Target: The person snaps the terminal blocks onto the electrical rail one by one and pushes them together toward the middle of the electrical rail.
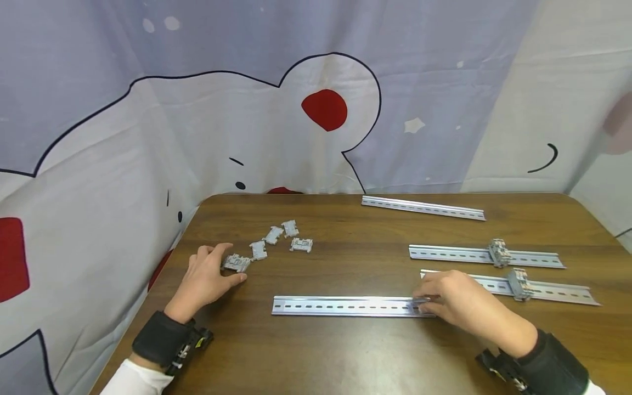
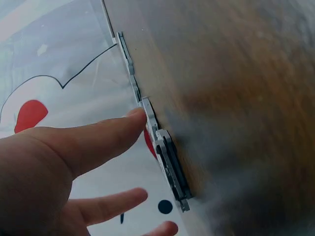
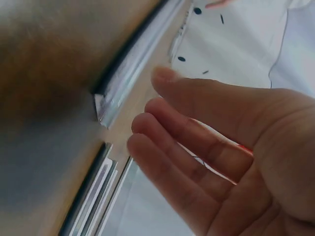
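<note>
My left hand is spread with thumb and fingers apart, on either side of a grey terminal block at the table's left. In the left wrist view that block lies beyond the fingers, with nothing pinched. The right hand hovers at the right end of the nearest slotted metal DIN rail, covering that end in the head view. Seen from the right wrist, its thumb and fingers are relaxed and bent slightly, holding nothing; the rail's end lies past them.
Several loose terminal blocks are scattered beyond the left hand. On the right, two more rails each carry clipped blocks, a farther cluster and a nearer one. A bare rail lies near the back edge, before a patterned curtain.
</note>
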The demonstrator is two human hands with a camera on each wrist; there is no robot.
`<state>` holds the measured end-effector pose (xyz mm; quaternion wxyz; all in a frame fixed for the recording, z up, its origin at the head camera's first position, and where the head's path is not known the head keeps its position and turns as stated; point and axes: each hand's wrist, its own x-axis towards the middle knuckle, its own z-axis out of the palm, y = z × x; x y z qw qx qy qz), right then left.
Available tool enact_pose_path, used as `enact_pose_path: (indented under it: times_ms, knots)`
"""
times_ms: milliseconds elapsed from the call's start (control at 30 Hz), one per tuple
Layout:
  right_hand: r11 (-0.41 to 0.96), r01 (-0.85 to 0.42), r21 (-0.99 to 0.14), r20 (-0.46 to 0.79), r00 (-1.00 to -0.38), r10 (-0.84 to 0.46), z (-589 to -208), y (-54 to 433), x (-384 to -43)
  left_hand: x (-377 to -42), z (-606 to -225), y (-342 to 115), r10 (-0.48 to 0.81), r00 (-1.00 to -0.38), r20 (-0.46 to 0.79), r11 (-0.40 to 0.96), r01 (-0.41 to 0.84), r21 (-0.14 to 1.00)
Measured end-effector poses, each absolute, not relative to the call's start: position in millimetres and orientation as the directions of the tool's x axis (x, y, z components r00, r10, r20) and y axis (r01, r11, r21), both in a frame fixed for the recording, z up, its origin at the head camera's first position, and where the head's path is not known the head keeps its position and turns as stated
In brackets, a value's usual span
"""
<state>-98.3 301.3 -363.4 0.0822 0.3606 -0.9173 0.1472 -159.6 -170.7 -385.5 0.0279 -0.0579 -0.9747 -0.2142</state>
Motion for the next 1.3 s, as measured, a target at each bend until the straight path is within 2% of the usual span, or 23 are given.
enact_pose_path:
  times_ms: [200, 500, 867, 1067, 1300]
  knots:
    - [0.665, -0.743, -0.072, 0.361, -0.641, -0.677, -374, 297, -81, -163, -384, -171, 0.155, -0.988, 0.017, 0.926, 0.151, 0.347]
    - [0.686, -0.726, 0.052, 0.412, -0.610, -0.677, -391, 296, -67, -173, -390, -168, 0.144, -0.990, 0.008, 0.934, 0.138, 0.331]
    - [0.682, -0.731, 0.005, 0.422, -0.617, -0.664, -392, 293, -66, -177, -390, -165, 0.111, -0.993, 0.046, 0.932, 0.120, 0.342]
    - [0.656, -0.755, 0.011, 0.443, -0.584, -0.680, -392, 295, -69, -180, -391, -167, 0.137, -0.985, 0.106, 0.932, 0.165, 0.323]
    - [0.649, -0.760, 0.023, 0.446, -0.573, -0.688, -394, 294, -70, -178, -387, -169, 0.136, -0.984, 0.113, 0.913, 0.169, 0.371]
